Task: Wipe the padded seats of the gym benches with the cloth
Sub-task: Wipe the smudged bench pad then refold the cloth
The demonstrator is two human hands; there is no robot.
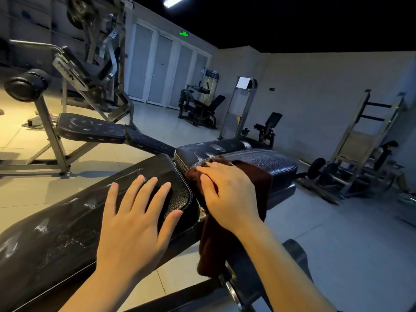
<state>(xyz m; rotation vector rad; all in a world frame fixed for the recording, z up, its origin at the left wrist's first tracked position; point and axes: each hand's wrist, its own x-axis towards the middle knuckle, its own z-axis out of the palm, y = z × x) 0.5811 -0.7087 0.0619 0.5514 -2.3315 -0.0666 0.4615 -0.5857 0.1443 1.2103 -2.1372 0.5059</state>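
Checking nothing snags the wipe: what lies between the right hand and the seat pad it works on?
In the head view, only the brown cloth lies between the right hand and the seat pad; the hand presses on the cloth.

The gym around me is dim. A ceiling tube light [175,0] glows at the top edge, and warm yellow light washes the floor tiles [20,136] at my left. White glare streaks the black bench pad [56,233]. Wide-angle bending curves the edges; the far-right rack [369,140] looks smeared.
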